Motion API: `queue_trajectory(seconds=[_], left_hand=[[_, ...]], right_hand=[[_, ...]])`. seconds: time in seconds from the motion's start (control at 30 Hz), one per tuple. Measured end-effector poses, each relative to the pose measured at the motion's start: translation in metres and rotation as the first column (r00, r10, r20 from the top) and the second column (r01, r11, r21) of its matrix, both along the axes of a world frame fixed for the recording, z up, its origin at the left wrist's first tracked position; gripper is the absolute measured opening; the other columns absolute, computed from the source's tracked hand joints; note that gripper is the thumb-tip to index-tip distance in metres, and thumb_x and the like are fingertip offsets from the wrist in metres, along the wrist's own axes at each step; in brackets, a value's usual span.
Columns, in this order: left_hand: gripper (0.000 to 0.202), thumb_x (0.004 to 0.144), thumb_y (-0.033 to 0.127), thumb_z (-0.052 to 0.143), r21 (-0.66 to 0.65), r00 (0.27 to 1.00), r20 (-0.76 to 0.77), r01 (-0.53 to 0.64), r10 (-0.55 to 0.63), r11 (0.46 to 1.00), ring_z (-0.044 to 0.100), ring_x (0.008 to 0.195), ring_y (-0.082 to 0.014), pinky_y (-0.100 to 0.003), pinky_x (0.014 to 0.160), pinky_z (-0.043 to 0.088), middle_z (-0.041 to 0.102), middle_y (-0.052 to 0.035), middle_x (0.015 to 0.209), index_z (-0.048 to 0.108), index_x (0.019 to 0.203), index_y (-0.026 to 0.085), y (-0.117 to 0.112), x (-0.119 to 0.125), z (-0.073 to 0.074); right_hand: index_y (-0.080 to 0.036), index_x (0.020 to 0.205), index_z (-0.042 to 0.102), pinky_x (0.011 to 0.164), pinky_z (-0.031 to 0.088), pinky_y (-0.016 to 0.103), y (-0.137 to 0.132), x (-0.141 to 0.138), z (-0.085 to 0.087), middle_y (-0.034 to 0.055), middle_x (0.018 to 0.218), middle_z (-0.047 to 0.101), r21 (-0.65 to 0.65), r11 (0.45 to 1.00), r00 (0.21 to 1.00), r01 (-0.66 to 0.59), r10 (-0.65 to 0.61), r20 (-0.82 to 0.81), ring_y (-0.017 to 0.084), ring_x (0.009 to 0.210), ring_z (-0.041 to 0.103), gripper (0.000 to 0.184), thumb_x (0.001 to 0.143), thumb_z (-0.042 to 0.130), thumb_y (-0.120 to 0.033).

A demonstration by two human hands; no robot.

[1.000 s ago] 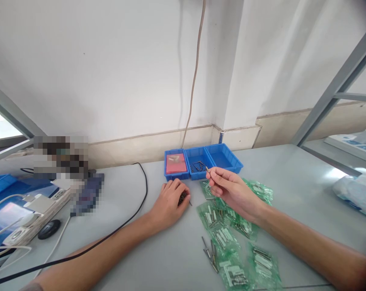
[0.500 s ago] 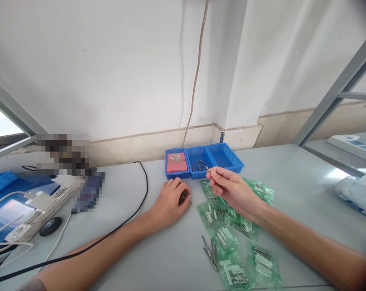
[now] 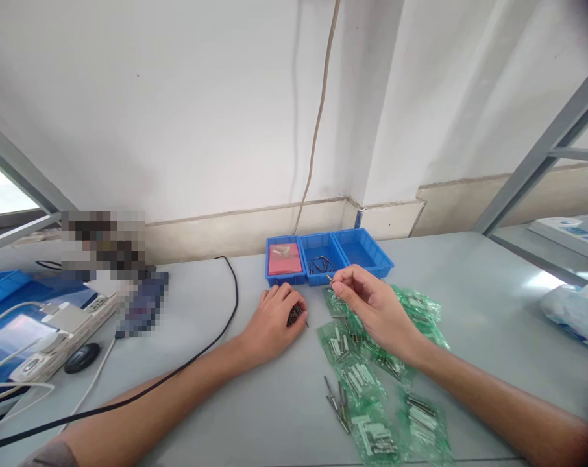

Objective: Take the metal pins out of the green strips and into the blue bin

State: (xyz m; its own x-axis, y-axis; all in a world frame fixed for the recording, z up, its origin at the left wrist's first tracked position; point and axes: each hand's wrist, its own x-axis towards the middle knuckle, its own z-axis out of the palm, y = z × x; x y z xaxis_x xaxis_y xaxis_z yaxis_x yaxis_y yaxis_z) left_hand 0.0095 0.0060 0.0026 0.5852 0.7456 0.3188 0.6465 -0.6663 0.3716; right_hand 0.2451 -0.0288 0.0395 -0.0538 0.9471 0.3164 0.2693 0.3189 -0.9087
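My left hand (image 3: 274, 322) rests on the table, curled round a bunch of small dark metal rods (image 3: 294, 315) whose ends show at the palm. A thin metal rod with a brass-coloured end (image 3: 330, 278) is pinched in the fingertips of my right hand (image 3: 372, 308). That hand hovers in front of the middle blue bin (image 3: 318, 242), where several similar rods (image 3: 322, 264) lie loose. Beneath and around my right hand are green plastic bags (image 3: 362, 379) with metal rods and white pieces inside. A few loose rods (image 3: 337, 405) lie on the table near them.
The left blue bin (image 3: 279, 280) holds a red packet (image 3: 284, 263); the right blue bin (image 3: 365, 253) adjoins the middle one. A black cable (image 3: 196, 360) crosses over my left forearm. Power strips (image 3: 60, 337) and a black mouse-like object (image 3: 82, 357) are at left.
My right hand has turned slightly, and the pinched rod now points left with a brass-coloured end showing. My left hand stays in place around its bunch.
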Motion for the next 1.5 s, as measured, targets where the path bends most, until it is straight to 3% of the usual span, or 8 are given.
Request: queue_trajectory(seconds=[0.2, 0.5, 0.77, 0.9, 1.0, 1.1, 1.27, 1.5], left_hand=[[0.004, 0.101, 0.020, 0.062, 0.001, 1.000, 0.008, 0.003, -0.003, 1.000, 0.058, 0.100, -0.0251, -0.041, 0.088, 0.041, 0.064, -0.0032, 0.109, 0.062, 0.102, 0.024, 0.000, 0.000, -0.002], [0.002, 0.102, 0.022, 0.063, -0.012, 1.000, 0.008, 0.004, -0.003, 1.000, 0.058, 0.102, -0.0252, -0.042, 0.088, 0.040, 0.064, -0.0034, 0.109, 0.062, 0.103, 0.023, 0.000, 0.000, 0.000], [0.002, 0.102, 0.021, 0.063, -0.022, 1.000, 0.012, 0.005, -0.005, 1.000, 0.058, 0.102, -0.0248, -0.041, 0.088, 0.040, 0.064, -0.0031, 0.110, 0.062, 0.102, 0.023, 0.001, 0.001, 0.000], [0.002, 0.102, 0.021, 0.062, -0.017, 1.000, 0.013, 0.006, -0.006, 1.000, 0.058, 0.103, -0.0248, -0.041, 0.088, 0.040, 0.064, -0.0033, 0.110, 0.062, 0.102, 0.022, 0.000, 0.001, 0.000], [0.002, 0.103, 0.021, 0.062, -0.013, 1.000, 0.012, 0.010, -0.010, 1.000, 0.058, 0.101, -0.0246, -0.040, 0.088, 0.040, 0.064, -0.0034, 0.110, 0.062, 0.102, 0.022, 0.001, 0.001, -0.002], [0.002, 0.103, 0.020, 0.061, -0.018, 0.999, 0.028, 0.019, -0.019, 1.000, 0.058, 0.100, -0.0241, -0.040, 0.088, 0.040, 0.064, -0.0034, 0.108, 0.062, 0.102, 0.023, 0.001, 0.000, -0.003], [0.002, 0.103, 0.021, 0.062, -0.016, 0.999, 0.035, 0.022, -0.022, 1.000, 0.058, 0.099, -0.0235, -0.040, 0.087, 0.040, 0.064, -0.0033, 0.108, 0.062, 0.102, 0.022, 0.002, -0.001, -0.003], [0.002, 0.104, 0.023, 0.061, 0.001, 0.999, 0.027, 0.018, -0.018, 1.000, 0.058, 0.101, -0.0247, -0.041, 0.088, 0.040, 0.064, -0.0039, 0.108, 0.062, 0.102, 0.022, 0.003, -0.001, -0.005]], right_hand=[[-0.027, 0.097, 0.065, 0.077, 0.049, 0.037, 0.000, 0.002, 0.000, 0.0034, 0.092, 0.066, 0.145, 0.987, 0.986, 0.073, -0.093, 0.137, 0.023, 0.081, 0.060, 0.013, 0.104, 0.065, -0.038], [-0.027, 0.096, 0.064, 0.078, 0.047, 0.037, -0.003, -0.001, 0.004, 0.0029, 0.092, 0.065, 0.138, 0.990, 0.988, 0.023, -0.044, 0.149, 0.022, 0.083, 0.059, 0.011, 0.104, 0.065, -0.035], [-0.023, 0.094, 0.067, 0.066, 0.038, 0.032, 0.011, 0.007, 0.001, 0.0005, 0.082, 0.061, -0.172, 0.985, 0.980, -0.003, -0.032, -0.197, 0.016, 0.068, 0.047, 0.032, 0.102, 0.064, -0.054], [-0.021, 0.090, 0.067, 0.068, 0.038, 0.029, 0.011, 0.006, 0.004, -0.0025, 0.082, 0.053, -0.248, 0.936, 0.825, -0.251, 0.073, -0.560, 0.011, 0.062, 0.035, 0.029, 0.096, 0.075, -0.048], [-0.020, 0.090, 0.068, 0.067, 0.037, 0.028, 0.008, 0.003, 0.008, -0.0022, 0.086, 0.052, -0.230, 0.908, 0.735, -0.351, 0.115, -0.668, 0.010, 0.063, 0.033, 0.025, 0.094, 0.079, -0.042], [-0.021, 0.094, 0.066, 0.067, 0.036, 0.029, 0.006, 0.002, 0.008, -0.0016, 0.088, 0.053, -0.216, 0.916, 0.776, -0.339, 0.142, -0.615, 0.011, 0.066, 0.038, 0.024, 0.098, 0.076, -0.042], [-0.025, 0.100, 0.060, 0.065, 0.034, 0.030, 0.007, 0.005, 0.000, -0.0043, 0.073, 0.053, -0.215, 0.960, 0.954, -0.178, 0.114, -0.279, 0.015, 0.068, 0.046, 0.024, 0.104, 0.064, -0.047], [-0.027, 0.100, 0.056, 0.064, 0.039, 0.030, 0.008, 0.004, -0.007, -0.0049, 0.078, 0.053, -0.068, 0.998, 0.999, -0.002, 0.004, 0.034, 0.017, 0.069, 0.049, 0.016, 0.103, 0.064, -0.040]])
